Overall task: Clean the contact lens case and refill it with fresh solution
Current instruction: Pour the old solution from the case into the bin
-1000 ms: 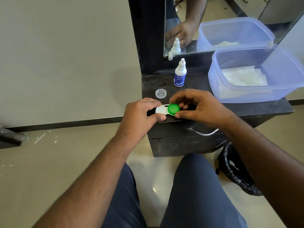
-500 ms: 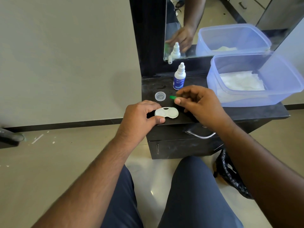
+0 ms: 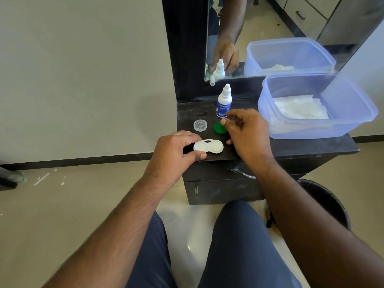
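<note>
Lens case (image 3: 208, 146) uncapped, left hand (image 3: 174, 154) pinching its 9 o'clock end; right hand (image 3: 248, 133) loosely spread, fingertips partly hiding green cap (image 3: 219, 128).

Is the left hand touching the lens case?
Touching. The head view shows the left hand pinching the left end of the lens case between thumb and fingers.

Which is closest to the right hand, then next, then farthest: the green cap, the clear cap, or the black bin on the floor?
From the right hand:
1. Green cap, at its fingertips, on the dark table.
2. Clear cap, farther left on the table.
3. Black bin, down on the floor at the right.
</note>
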Available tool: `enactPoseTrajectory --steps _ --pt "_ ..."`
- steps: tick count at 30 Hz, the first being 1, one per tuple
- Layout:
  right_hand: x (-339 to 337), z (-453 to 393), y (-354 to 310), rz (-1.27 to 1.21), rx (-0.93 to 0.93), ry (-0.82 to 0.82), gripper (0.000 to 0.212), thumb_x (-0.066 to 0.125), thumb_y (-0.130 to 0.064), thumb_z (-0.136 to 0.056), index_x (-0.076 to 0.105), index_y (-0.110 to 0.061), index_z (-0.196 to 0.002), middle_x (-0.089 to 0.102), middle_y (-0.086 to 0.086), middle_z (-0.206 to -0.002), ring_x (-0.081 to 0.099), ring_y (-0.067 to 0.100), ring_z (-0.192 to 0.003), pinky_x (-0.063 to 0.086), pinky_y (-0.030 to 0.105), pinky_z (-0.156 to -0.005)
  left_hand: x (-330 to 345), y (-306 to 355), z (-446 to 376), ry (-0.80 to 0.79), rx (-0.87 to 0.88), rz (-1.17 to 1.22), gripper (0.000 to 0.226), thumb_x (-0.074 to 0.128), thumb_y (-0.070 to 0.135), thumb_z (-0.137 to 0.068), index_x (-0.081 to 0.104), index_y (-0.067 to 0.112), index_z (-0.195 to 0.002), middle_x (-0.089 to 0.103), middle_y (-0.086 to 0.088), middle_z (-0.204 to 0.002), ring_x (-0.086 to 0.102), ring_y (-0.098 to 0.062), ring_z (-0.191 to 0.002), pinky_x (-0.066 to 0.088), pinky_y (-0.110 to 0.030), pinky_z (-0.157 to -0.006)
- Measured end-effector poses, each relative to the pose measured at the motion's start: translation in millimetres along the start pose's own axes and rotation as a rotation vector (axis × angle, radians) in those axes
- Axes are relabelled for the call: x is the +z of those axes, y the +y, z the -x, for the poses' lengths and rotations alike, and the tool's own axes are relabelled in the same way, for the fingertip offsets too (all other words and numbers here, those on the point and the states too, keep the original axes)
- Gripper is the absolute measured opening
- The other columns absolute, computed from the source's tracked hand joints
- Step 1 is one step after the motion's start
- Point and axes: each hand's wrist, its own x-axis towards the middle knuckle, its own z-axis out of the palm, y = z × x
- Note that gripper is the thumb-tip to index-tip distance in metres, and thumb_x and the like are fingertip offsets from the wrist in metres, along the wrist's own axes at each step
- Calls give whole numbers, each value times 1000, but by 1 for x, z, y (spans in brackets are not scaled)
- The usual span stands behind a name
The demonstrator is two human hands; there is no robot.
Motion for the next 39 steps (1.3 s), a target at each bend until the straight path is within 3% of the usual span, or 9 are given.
enactPoseTrajectory --steps 6,11,15,19,23,30,33,36,39 --pt "-21 25 16 -57 -121 -22 14 69 -18 -87 72 -21 -100 60 -9 -87 60 11 -70 53 23 -67 2 5 2 23 25 62 28 83 17 -67 75 15 -94 69 11 -88 61 -7 -84 42 -14 -73" --pt "-41 38 25 -149 -125 -318 44 79 -14 -74 67 -18 -116 65 -4 -99 63 12 -89 53 19 -82 9 15 15 98 17 188 29 84 13 -67 76 16 -94 64 25 -90 62 3 -90 45 -9 -80" --pt "-52 42 32 -276 -82 -379 48 81 -10 -72 67 -18 -116 68 -2 -108 67 11 -98 53 23 -89 20 30 14 49 35 231 29 84 13 -66 76 16 -93 67 21 -91 64 1 -89 49 -16 -82" --pt "-68 54 42 -411 -33 -320 46 78 -1 -72 66 -9 -116 72 0 -106 69 9 -97 54 23 -86 30 44 11 23 41 283 28 84 12 -66 76 16 -92 71 15 -91 66 -4 -88 53 -27 -83" --pt "-86 71 59 -571 -6 -186 39 75 5 -72 70 -16 -104 76 -4 -95 71 13 -92 54 20 -78 50 63 9 -59 106 318 26 84 10 -65 76 13 -90 72 7 -90 67 -11 -85 54 -37 -80" --pt "-137 95 101 -687 76 117 39 76 -2 -67 70 -13 -104 76 3 -96 71 18 -90 56 25 -79 89 96 -2 -318 301 114 77 65 58 -69 56 13 -131 58 -1 -132 51 -4 -120 36 -10 -101" --pt "-166 103 121 -631 89 239 40 76 3 -68 69 -11 -105 76 -1 -93 70 11 -84 54 20 -76 109 107 -7 -338 388 -8 65 64 49 -80 54 12 -132 57 -3 -134 52 -10 -122 41 -16 -100" --pt "-193 115 142 -539 95 320 42 78 -5 -67 69 -8 -108 75 0 -97 70 15 -89 56 27 -82 137 123 -13 -302 521 -141 53 70 32 -84 57 9 -129 61 -5 -129 58 -18 -118 49 -34 -96" --pt "-210 123 163 -514 125 353 39 79 -8 -68 71 -18 -104 75 -2 -98 70 16 -92 55 32 -86 170 152 -15 -282 652 -227 48 73 22 -81 60 3 -123 66 -11 -119 63 -24 -109 52 -36 -90"
